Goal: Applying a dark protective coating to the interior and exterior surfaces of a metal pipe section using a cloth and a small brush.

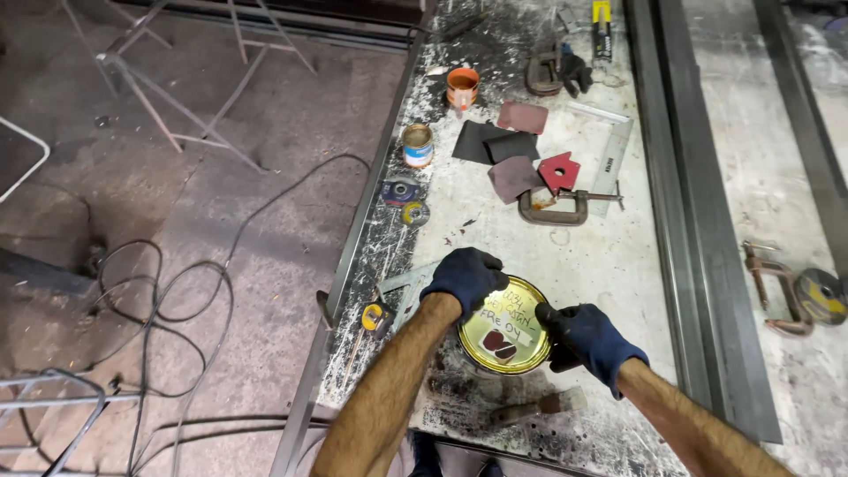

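My left hand [466,277], in a dark blue glove, curls over the upper left rim of the paint can [505,338] at the lower middle of the frame, fingers clamped on its edge. My right hand [586,341], gloved too, grips the can's right rim. The can stands on the speckled workbench [601,256], its gold lid shut. A yellow tape measure [377,317] lies just left; a clamp [556,208] sits above.
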